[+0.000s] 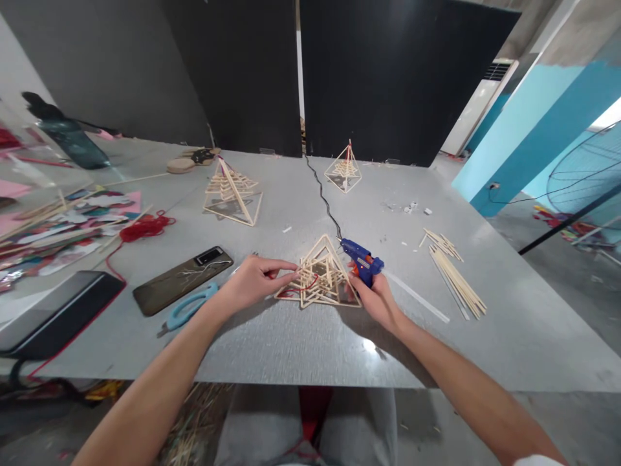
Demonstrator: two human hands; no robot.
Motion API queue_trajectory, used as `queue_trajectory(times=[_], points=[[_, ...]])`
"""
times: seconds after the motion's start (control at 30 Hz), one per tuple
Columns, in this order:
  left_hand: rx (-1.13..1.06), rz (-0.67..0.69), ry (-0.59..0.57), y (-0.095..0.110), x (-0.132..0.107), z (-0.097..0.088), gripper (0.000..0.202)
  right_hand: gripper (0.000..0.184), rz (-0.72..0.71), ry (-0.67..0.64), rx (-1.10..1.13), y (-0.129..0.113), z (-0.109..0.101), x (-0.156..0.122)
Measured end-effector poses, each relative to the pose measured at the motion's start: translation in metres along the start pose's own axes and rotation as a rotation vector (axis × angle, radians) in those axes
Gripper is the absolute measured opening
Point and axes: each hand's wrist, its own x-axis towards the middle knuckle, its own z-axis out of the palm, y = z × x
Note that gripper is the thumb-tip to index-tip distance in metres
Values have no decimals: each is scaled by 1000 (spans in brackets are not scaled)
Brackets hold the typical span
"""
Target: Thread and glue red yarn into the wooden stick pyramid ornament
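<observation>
Right in front of me on the grey table stands a pyramid of thin wooden sticks (323, 285), with smaller stick triangles stacked inside and a red thread at its left side. My left hand (259, 281) pinches the left side of this pyramid between thumb and fingers. In my right hand (376, 298) is a blue hot glue gun (361, 255), its nozzle pointing up and left beside the pyramid's right edge. A white glue stick (417, 298) trails from behind my right hand onto the table. The gun's black cord (320, 188) runs to the back.
Two more stick pyramids (233, 191) (343, 167) stand farther back. Loose sticks (458, 285) lie at the right. At the left are a phone (182, 278), blue-handled scissors (189, 307), red yarn (145, 226), a dark bottle (72, 139) and a black case (58, 314).
</observation>
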Motion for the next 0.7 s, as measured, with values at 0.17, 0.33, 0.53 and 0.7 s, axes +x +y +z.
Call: queue_trajectory(times=[0.17, 0.33, 0.53, 0.7], points=[[90, -36, 236, -5, 6, 11, 54, 34, 7, -97, -34, 10, 9, -15], [154, -38, 302, -13, 12, 17, 57, 36, -51, -43, -37, 15, 12, -19], [207, -27, 300, -19, 14, 20, 55, 56, -119, 119, 28, 0, 1, -3], [225, -2, 209, -16, 22, 10, 53, 54, -131, 187, 40, -4, -3, 6]])
